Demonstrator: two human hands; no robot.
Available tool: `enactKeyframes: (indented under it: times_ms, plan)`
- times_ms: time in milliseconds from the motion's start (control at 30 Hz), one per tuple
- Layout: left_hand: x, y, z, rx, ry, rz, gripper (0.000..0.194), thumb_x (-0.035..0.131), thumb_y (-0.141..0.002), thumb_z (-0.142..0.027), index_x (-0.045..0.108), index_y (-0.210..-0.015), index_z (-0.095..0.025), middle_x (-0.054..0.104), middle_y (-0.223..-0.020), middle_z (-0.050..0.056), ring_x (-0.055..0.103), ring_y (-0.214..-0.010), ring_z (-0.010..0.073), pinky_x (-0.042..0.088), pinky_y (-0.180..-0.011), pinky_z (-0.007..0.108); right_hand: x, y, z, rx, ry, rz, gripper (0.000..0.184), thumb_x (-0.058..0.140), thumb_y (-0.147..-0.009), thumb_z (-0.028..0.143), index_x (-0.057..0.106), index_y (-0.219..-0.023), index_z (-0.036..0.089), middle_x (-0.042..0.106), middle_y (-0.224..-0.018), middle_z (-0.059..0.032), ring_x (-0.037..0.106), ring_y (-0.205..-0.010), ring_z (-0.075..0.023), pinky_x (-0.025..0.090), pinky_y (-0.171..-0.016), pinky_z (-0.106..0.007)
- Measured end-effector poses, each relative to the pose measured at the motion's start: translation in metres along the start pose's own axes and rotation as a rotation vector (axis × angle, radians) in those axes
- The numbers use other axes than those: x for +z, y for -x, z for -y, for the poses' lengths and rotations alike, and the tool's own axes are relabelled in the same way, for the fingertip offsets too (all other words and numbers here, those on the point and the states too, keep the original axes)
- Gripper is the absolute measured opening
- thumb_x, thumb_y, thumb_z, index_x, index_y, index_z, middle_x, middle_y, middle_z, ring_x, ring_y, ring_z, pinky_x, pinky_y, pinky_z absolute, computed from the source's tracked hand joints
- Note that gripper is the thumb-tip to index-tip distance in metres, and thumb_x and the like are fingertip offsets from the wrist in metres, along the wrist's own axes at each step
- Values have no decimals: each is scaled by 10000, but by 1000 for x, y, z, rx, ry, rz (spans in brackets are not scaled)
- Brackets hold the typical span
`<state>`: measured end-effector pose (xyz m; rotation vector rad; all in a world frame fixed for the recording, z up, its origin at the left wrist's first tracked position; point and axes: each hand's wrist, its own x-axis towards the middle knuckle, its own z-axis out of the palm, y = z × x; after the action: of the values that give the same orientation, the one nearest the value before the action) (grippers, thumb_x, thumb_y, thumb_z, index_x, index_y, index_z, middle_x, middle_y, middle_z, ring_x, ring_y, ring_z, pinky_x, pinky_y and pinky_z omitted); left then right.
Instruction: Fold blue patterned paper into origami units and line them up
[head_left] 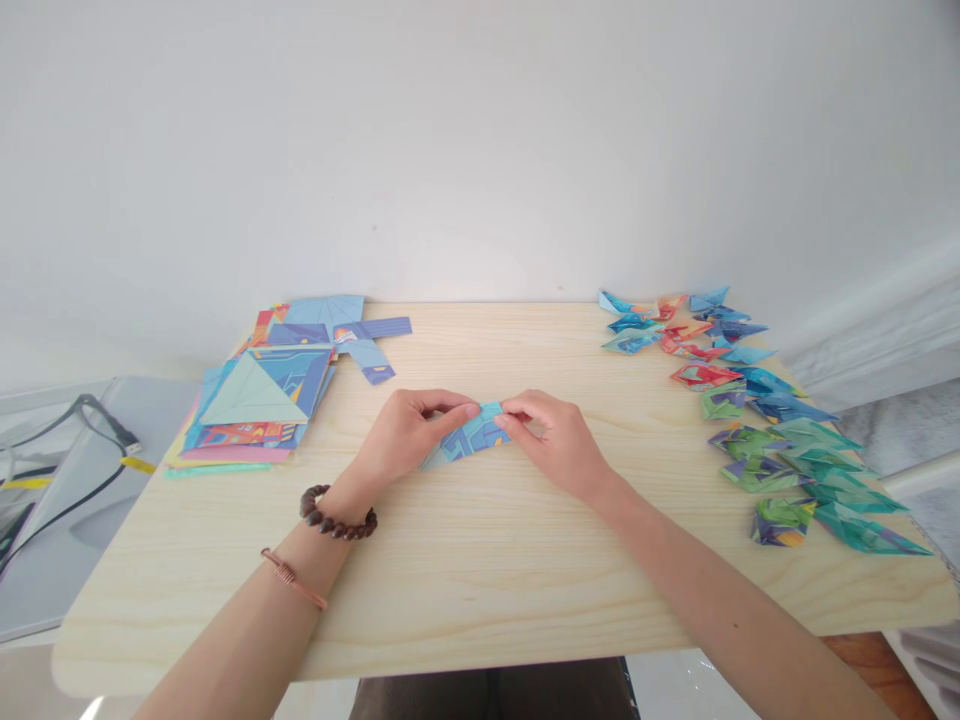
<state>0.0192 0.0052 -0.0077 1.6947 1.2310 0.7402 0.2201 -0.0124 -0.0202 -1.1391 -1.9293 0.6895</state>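
A blue patterned piece of folded origami paper (474, 438) is held at the middle of the wooden table, between my two hands. My left hand (411, 432) pinches its upper left part, thumb on top. At its right end, my right hand (553, 436) grips the paper between thumb and fingers. The paper's lower left part narrows toward a pale corner beneath my left hand. A beaded bracelet (337, 515) and a thin copper-coloured bangle (292, 580) are on my left wrist and forearm.
On the left of the table (465, 590) lies a stack of coloured paper sheets (255, 390), with folded blue strips (371, 345) beside it. Several folded paper pieces, red (705, 377), green (757, 450) and teal (862, 525), line the right side. Cables (112, 430) lie beyond the left edge.
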Motion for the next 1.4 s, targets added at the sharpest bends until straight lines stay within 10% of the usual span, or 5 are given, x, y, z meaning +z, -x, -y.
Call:
enactKeyframes:
  times_ms: [1400]
  plan:
    - [5, 2, -5, -24, -42, 33, 286, 602, -775, -445, 729, -830, -194, 704, -846, 11, 625, -768, 174, 466, -660, 228, 0, -4, 2, 127, -87, 25, 187, 528, -846, 306, 652, -785, 181, 662, -749, -9, 592, -697, -121, 437, -651, -230]
